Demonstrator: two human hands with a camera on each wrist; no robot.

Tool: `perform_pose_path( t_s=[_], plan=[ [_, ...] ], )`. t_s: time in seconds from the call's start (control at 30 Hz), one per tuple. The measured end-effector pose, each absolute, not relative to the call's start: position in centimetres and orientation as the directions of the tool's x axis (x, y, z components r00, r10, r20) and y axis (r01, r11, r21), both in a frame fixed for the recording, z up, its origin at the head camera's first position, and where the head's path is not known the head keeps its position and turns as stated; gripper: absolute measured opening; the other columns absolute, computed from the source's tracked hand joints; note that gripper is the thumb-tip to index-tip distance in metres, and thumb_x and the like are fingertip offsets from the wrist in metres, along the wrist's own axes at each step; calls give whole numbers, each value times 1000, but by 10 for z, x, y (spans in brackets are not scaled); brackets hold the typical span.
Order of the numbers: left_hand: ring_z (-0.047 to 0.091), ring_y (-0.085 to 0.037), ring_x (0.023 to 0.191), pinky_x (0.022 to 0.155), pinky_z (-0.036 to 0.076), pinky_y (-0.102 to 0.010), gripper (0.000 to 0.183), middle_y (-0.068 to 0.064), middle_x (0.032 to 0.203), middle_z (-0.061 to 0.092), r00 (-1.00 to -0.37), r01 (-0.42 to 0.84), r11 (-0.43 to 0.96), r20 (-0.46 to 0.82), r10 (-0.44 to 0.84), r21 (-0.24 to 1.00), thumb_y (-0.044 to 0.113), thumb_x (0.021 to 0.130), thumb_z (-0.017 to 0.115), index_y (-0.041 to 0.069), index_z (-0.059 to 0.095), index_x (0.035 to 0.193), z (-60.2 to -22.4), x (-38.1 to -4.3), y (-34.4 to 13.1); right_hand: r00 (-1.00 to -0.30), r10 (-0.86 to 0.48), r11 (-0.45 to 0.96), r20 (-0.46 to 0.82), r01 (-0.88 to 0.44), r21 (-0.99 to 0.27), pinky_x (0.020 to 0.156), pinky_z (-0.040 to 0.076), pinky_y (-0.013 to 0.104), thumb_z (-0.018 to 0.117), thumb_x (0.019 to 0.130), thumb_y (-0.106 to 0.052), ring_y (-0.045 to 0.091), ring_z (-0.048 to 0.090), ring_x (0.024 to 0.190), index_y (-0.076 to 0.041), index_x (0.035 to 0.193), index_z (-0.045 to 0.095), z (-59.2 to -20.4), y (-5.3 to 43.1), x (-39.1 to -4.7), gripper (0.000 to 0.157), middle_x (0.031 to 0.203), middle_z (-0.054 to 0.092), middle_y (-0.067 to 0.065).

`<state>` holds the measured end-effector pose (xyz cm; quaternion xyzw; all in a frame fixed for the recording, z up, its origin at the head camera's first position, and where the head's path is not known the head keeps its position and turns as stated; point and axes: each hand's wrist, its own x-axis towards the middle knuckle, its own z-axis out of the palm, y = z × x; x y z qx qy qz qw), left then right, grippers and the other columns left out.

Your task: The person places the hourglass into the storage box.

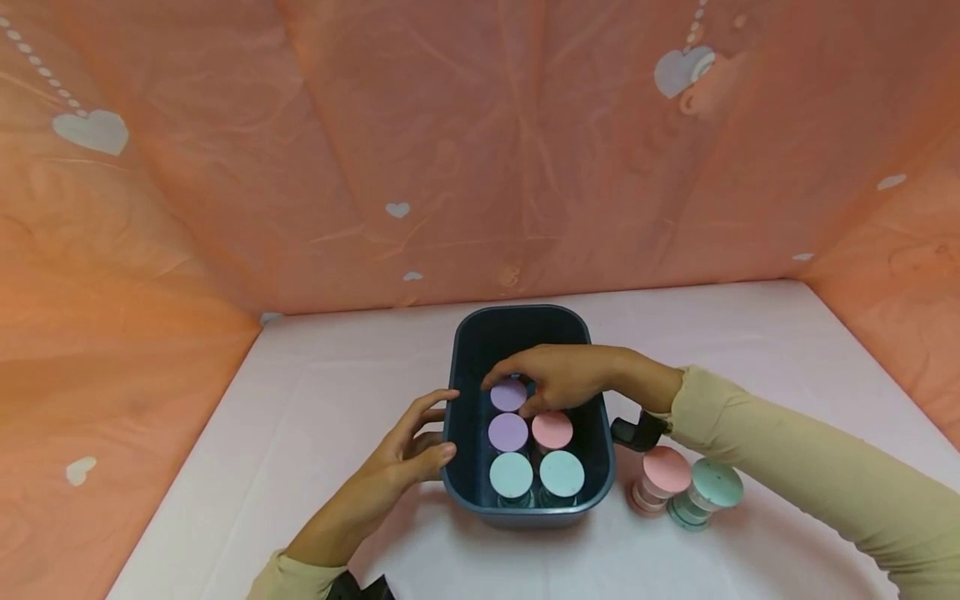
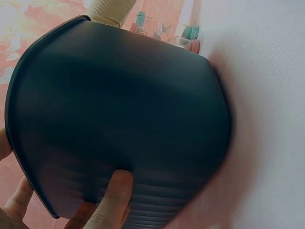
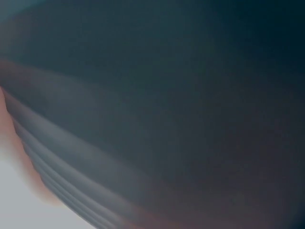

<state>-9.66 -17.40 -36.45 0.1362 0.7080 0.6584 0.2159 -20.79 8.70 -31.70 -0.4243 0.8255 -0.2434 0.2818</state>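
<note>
A dark blue bin (image 1: 454, 358) stands on the table with several small lidded jars upright inside. Inside it, my right hand (image 1: 570, 375) reaches over the right rim and grips the rearmost purple-lidded jar (image 1: 508, 395), thumb and fingers on either side of the lid. In front of that jar are another purple-lidded jar (image 1: 507, 432), a pink-lidded jar (image 1: 552, 430) and two mint-lidded jars (image 1: 512, 475). My left hand (image 1: 397, 458) touches the bin's left side with spread fingers; in the left wrist view a fingertip (image 2: 121, 183) presses the ribbed outer wall.
To the right of the bin, a pink-lidded jar (image 1: 666, 471) and a green-lidded jar (image 1: 716, 483) stand on the white tabletop (image 1: 322, 375), below my right forearm. Orange sheets with hearts (image 1: 480, 150) hang behind and at both sides. The right wrist view shows mostly blurred bin wall (image 3: 143, 119).
</note>
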Motion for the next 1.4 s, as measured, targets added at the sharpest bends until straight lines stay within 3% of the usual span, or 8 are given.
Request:
perform_pose_path(
  t_s=[0.17, 0.4, 0.6, 0.8, 0.97, 1.1, 1.23, 1.4],
  plan=[
    [51, -26, 127, 94, 49, -41, 60, -22, 147, 32, -866, -99, 86, -128, 484, 991, 21, 99, 56, 25, 28, 152, -367, -97, -172, -467, -856, 479, -221, -557, -678, 76, 52, 28, 69, 91, -11, 16, 54, 108, -20, 147, 48, -316, 94, -206, 61, 149, 48, 1],
    [52, -26, 126, 93, 49, -41, 59, -23, 146, 32, -869, -89, 74, -113, 482, 993, 22, 99, 57, 22, 30, 151, -368, -97, -172, -476, -879, 355, -30, -611, -707, 110, 43, 41, 65, 96, -19, 15, 41, 142, -19, 150, 42, -309, 114, -193, 58, 153, 46, -5],
    [53, -26, 124, 93, 49, -41, 58, -21, 145, 32, -878, -87, 82, -115, 464, 993, 20, 98, 57, 21, 31, 151, -368, -96, -173, -581, -809, 382, 89, -636, -670, 112, 40, 49, 67, 95, -24, 16, 43, 142, -24, 147, 46, -295, 149, -170, 56, 150, 49, -9],
    [53, -28, 123, 93, 50, -41, 58, -22, 145, 32, -880, -80, 77, -107, 463, 994, 20, 99, 57, 22, 31, 151, -367, -96, -171, -670, -717, 434, 191, -644, -630, 104, 45, 31, 69, 94, -20, 10, 53, 127, -29, 142, 49, -295, 197, -144, 53, 141, 56, -11],
    [52, -28, 124, 93, 50, -40, 59, -22, 145, 33, -879, -89, 88, -119, 462, 992, 21, 99, 58, 24, 31, 151, -366, -98, -169, -627, -766, 433, 142, -666, -608, 100, 47, 25, 72, 91, -23, 4, 52, 126, -31, 141, 50, -312, 231, -124, 55, 139, 55, -15],
    [51, -28, 126, 93, 49, -40, 59, -23, 145, 33, -871, -87, 92, -120, 476, 992, 23, 99, 58, 24, 30, 151, -367, -100, -167, -554, -828, 402, 89, -695, -596, 103, 43, 19, 79, 83, -30, 3, 48, 131, -24, 146, 45, -326, 255, -116, 71, 143, 51, -10],
    [51, -27, 125, 93, 49, -41, 59, -24, 145, 33, -869, -88, 86, -119, 481, 992, 24, 99, 57, 24, 30, 151, -369, -99, -168, -558, -829, 456, 24, -701, -549, 101, 41, 16, 82, 76, -43, 1, 50, 130, -25, 147, 43, -335, 272, -118, 83, 143, 53, -11],
    [51, -26, 125, 93, 50, -40, 59, -22, 146, 30, -871, -101, 90, -132, 473, 991, 24, 99, 57, 24, 30, 151, -368, -97, -173, -523, -845, 466, -110, -621, -630, 94, 46, 17, 81, 78, -41, 4, 59, 119, -25, 144, 48, -340, 283, -128, 75, 135, 61, -10]
  ],
)
